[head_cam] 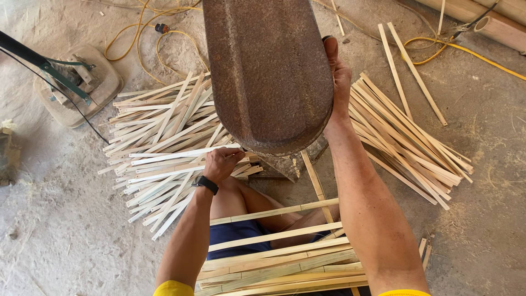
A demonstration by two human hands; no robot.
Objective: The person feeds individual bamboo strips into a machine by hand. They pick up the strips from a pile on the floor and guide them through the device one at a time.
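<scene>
While the right hand (337,77) lies flat-fingered along the far edge of the rusty rounded metal cover (268,77), the left hand (221,163) pinches one pale split bamboo strip (175,155), which runs leftward across the heap of strips (159,142).

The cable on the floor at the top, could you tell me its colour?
The cable is yellow, seen in the head view.
</scene>
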